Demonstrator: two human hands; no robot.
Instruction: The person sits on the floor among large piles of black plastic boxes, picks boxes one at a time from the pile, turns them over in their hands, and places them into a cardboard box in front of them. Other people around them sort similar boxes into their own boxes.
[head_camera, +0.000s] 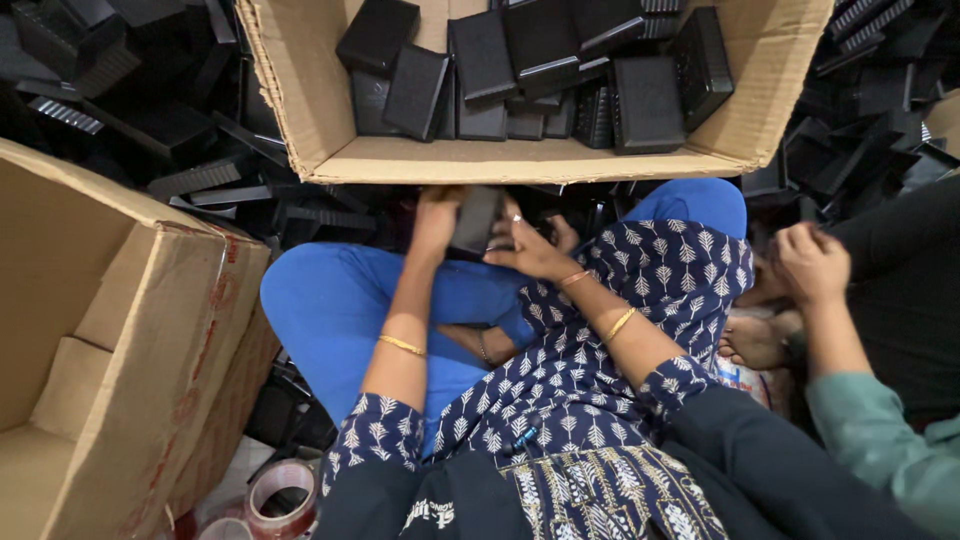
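Black plastic parts (200, 170) littered the floor around the seated person. A flat black piece (476, 218) sat clasped between the left hand (437, 215) and right hand (530, 250), fingers closed on it, just below an open cardboard box (520, 160) holding similar black pieces (645, 100). An empty carton (110, 330) stood left; tape rolls (280, 495) lay near.

Open brown cardboard box (520, 160) sat at top centre, flaps spread, packed with flat black rectangular plastic cases (645, 100). 2nd brown cardboard box (150, 330) stood at left, open, inside bare, red printed tape along its near edge. No labels, signs or screens visible.
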